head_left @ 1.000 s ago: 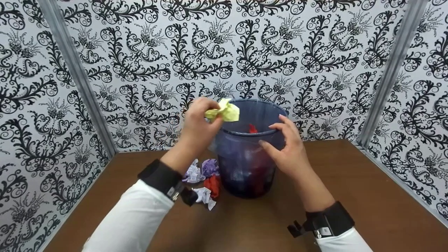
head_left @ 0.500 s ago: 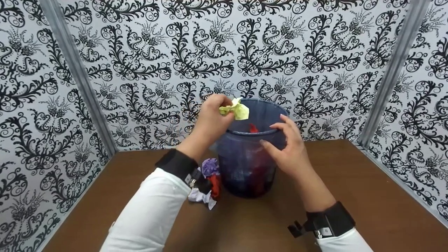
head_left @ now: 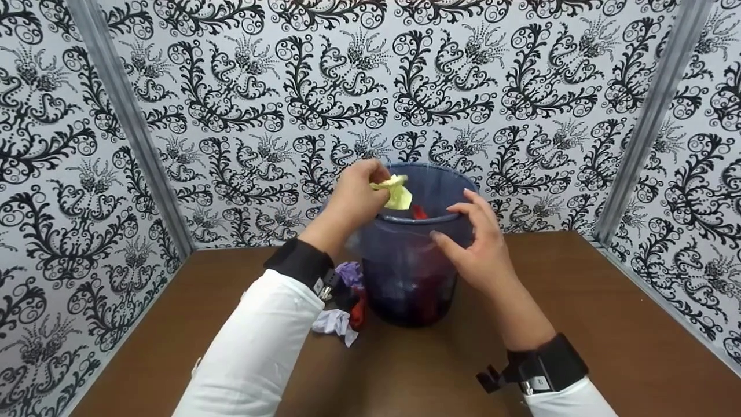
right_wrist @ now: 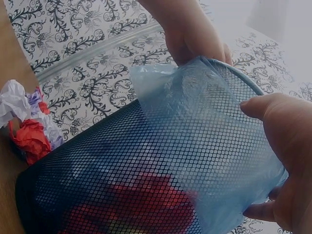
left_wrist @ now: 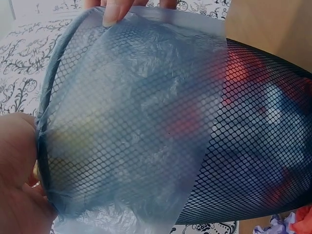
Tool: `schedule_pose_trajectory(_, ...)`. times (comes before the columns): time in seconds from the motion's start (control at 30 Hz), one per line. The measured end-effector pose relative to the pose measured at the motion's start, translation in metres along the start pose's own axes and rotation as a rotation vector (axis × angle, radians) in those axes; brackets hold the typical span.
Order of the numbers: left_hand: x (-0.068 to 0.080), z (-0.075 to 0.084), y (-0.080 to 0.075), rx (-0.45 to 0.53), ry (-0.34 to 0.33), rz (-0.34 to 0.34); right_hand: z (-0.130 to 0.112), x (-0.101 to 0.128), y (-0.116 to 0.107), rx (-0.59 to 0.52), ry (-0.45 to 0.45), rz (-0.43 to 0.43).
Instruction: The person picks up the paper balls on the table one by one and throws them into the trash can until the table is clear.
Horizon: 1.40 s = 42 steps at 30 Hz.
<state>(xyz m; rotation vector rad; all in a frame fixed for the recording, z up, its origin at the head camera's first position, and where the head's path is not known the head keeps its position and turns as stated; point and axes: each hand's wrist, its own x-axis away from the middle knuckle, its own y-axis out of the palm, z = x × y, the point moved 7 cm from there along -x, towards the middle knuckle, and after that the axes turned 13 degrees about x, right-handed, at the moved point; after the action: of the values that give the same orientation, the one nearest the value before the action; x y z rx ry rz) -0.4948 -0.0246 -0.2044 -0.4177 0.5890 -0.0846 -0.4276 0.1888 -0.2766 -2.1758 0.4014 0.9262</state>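
A dark mesh wastebasket (head_left: 405, 272) stands upright on the table, with a translucent bluish plastic liner (left_wrist: 136, 112) folded over its rim. Between thumb and fingers, my left hand (head_left: 356, 197) pinches a crumpled yellow paper (head_left: 399, 198) at the mouth of the basket, on the left side. My right hand (head_left: 483, 249) holds the rim at the right, fingers at the edge and thumb against the outer wall. Red crumpled paper (right_wrist: 151, 195) shows through the mesh in the right wrist view, among other paler pieces that are hard to make out.
Left of the basket, on the brown table (head_left: 556, 289), lie a white paper ball (head_left: 334, 323), a purple one (head_left: 349, 271) and a red one (head_left: 359, 313), partly behind the left wrist strap. Patterned panels (head_left: 324, 87) enclose the table at the back and sides.
My left hand has carried the yellow paper rightward over the basket's mouth and then slightly down. My right hand has stayed at the rim.
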Motion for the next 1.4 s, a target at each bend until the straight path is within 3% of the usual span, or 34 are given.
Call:
schedule_pose_trajectory(0.1,0.003,0.0,0.001,-0.007,-0.01,-0.015,0.0,0.001,-0.001,-0.003,-0.004,0.008)
schedule_pose_trajectory(0.2,0.009,0.004,0.0,-0.022,0.038,-0.021,0.001,0.0,0.0,-0.005,0.005,0.002)
schedule_pose_trajectory(0.37,0.022,0.011,-0.008,-0.051,0.199,0.021,0.003,0.0,0.002,-0.002,0.02,-0.017)
schedule_pose_trajectory(0.53,0.045,0.018,-0.025,-0.067,0.404,0.129,0.002,0.0,0.002,0.004,0.019,-0.026)
schedule_pose_trajectory(0.63,0.063,0.016,-0.035,-0.057,0.467,0.172,0.001,-0.001,0.002,0.009,0.016,-0.032)
schedule_pose_trajectory(0.73,0.08,0.006,-0.042,-0.057,0.481,0.175,0.001,-0.001,0.001,0.017,0.017,-0.029)
schedule_pose_trajectory(0.87,0.099,-0.02,-0.044,-0.115,0.404,0.127,0.002,-0.001,0.001,0.013,0.016,-0.02)
schedule_pose_trajectory(1.03,0.121,-0.068,-0.043,-0.208,0.185,0.075,0.003,0.001,0.002,-0.015,0.017,-0.02)
schedule_pose_trajectory(1.2,0.138,-0.107,-0.038,-0.18,-0.01,0.042,0.003,0.0,0.002,-0.009,0.016,-0.027)
schedule_pose_trajectory(1.4,0.154,-0.13,-0.023,-0.19,-0.094,-0.033,0.003,-0.001,0.002,0.006,0.029,-0.037)
